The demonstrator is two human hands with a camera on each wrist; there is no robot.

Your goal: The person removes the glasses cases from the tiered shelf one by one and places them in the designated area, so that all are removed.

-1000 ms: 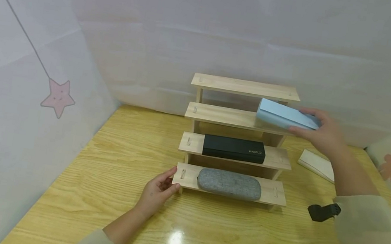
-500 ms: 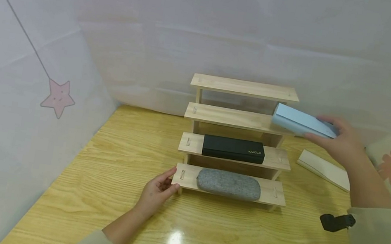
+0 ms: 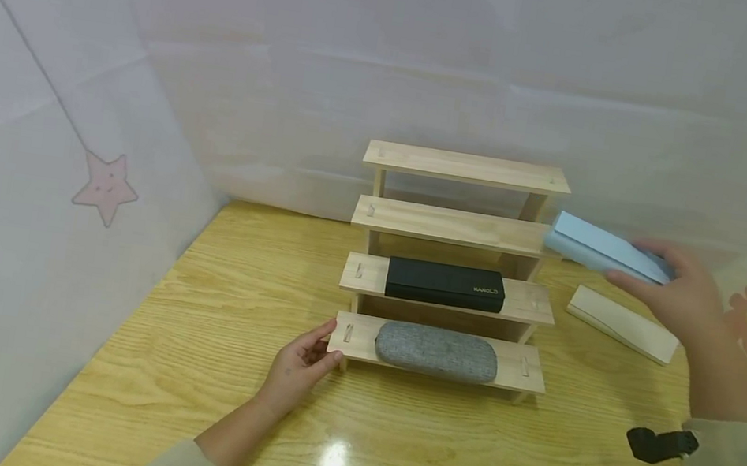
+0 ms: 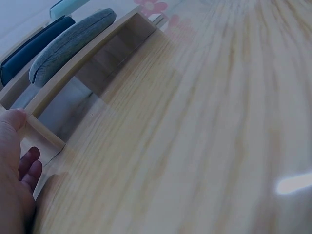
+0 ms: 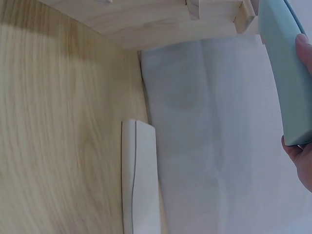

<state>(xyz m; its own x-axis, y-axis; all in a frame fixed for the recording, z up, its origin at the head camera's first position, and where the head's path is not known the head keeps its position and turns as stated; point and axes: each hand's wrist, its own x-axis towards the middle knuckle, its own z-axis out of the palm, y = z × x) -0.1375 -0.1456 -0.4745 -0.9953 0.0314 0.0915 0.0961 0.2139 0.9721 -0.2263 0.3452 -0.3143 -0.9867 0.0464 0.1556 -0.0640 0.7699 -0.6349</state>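
My right hand point(image 3: 687, 297) grips the right end of a light blue glasses case point(image 3: 604, 245) in the air, its left end overlapping the right end of the third tier in the head view. The stepped wooden display rack point(image 3: 453, 224) has several tiers. My left hand point(image 3: 298, 370) holds the left end of its lowest board, thumb at the front corner. On that board lies a grey fabric glasses case point(image 3: 437, 351); one tier up sits a black glasses case point(image 3: 445, 284). The right wrist view shows fingers around the blue case point(image 5: 287, 73).
A white glasses case point(image 3: 622, 324) lies on the wooden table point(image 3: 187, 334), right of the rack and below the raised right hand. White printed cloth point(image 3: 442, 51) hangs behind and at both sides.
My right hand has carried the blue glasses case rightward and slightly down, away from the third tier, revealing more of the white case. My left hand stays at the rack.
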